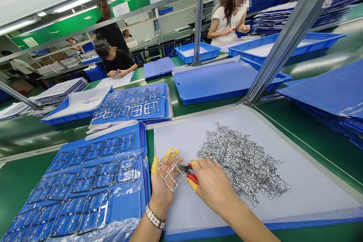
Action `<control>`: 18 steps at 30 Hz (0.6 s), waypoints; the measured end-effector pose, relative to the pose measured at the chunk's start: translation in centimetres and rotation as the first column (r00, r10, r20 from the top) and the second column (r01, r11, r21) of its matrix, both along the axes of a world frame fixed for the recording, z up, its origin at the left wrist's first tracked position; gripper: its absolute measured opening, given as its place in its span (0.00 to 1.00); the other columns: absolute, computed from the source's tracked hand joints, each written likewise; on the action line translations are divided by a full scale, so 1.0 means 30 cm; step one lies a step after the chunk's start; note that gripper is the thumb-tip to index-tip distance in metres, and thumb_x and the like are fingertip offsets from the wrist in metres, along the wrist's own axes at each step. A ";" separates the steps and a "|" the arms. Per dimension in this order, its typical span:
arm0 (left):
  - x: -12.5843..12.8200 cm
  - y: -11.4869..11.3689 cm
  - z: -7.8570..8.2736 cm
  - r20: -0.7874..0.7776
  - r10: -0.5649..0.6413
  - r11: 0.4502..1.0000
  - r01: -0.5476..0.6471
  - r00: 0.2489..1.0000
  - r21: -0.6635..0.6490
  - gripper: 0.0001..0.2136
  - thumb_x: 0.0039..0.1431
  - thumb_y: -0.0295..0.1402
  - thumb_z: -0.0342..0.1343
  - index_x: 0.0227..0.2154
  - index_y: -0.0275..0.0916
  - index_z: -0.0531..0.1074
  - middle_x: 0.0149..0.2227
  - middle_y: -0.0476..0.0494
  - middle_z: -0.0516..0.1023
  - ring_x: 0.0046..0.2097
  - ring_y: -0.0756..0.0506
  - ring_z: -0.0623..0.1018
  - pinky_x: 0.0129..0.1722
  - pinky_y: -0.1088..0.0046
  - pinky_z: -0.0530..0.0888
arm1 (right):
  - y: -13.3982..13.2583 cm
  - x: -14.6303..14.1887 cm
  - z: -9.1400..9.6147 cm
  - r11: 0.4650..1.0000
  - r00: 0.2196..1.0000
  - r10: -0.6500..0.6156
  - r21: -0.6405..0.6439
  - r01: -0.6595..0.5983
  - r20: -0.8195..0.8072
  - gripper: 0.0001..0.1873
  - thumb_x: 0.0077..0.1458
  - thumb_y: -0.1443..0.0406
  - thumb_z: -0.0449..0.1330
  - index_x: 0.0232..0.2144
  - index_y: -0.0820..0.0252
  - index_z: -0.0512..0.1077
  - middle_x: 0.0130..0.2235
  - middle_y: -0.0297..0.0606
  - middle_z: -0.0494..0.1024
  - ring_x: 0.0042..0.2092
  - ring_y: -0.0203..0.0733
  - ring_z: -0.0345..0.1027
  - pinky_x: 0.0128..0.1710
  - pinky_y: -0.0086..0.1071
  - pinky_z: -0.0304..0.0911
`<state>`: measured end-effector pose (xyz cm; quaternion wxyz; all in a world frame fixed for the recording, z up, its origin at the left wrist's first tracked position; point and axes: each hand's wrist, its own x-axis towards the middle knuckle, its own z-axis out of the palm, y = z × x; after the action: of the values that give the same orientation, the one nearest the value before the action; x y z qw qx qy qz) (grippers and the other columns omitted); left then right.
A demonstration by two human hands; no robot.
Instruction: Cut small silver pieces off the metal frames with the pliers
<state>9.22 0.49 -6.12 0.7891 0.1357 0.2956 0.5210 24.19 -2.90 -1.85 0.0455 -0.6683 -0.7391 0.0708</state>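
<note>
My left hand, yellow finger covers on its tips, holds a shiny metal sprue frame with small silver pieces across its bars. In my right hand are side cutters with red handles. Their dark jaws reach the right side of the sprue frame; whether they are closed on a bar is too small to tell. Beside the right hand spreads a large heap of small silver pieces on a white sheet. Left of my hands, rows of similar frames lie on a blue board and plastic film.
Another board of frames lies beyond the first. Blue trays stand behind the white sheet, near a slanted metal post. Stacked blue sheets are at right. Co-workers sit across the bench, including a person in white.
</note>
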 end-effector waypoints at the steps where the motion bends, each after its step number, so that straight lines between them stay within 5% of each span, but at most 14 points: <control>1: 0.000 0.000 0.002 0.010 0.004 1.000 -0.004 1.000 0.002 0.26 0.59 0.50 0.45 0.49 0.36 0.72 0.52 0.35 0.73 0.46 0.39 0.76 0.49 0.62 0.69 | -0.004 -0.004 -0.006 1.000 1.000 0.002 -0.003 -0.002 -0.004 0.10 0.56 0.62 0.55 0.37 0.60 0.72 0.38 0.43 0.76 0.43 0.51 0.67 0.41 0.41 0.56; 18: 0.005 -0.018 -0.002 -0.136 0.107 0.989 -0.091 0.985 0.121 0.25 0.58 0.51 0.47 0.49 0.39 0.73 0.51 0.37 0.74 0.49 0.39 0.74 0.50 0.62 0.69 | 0.007 -0.044 0.008 0.999 0.999 0.034 -0.018 -0.033 0.025 0.06 0.55 0.69 0.55 0.34 0.61 0.72 0.34 0.43 0.76 0.38 0.49 0.70 0.35 0.37 0.56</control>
<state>9.37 -0.05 -6.19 0.7302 0.2027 0.3271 0.5646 22.86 -2.68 -1.62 0.0293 -0.6571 -0.7500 0.0697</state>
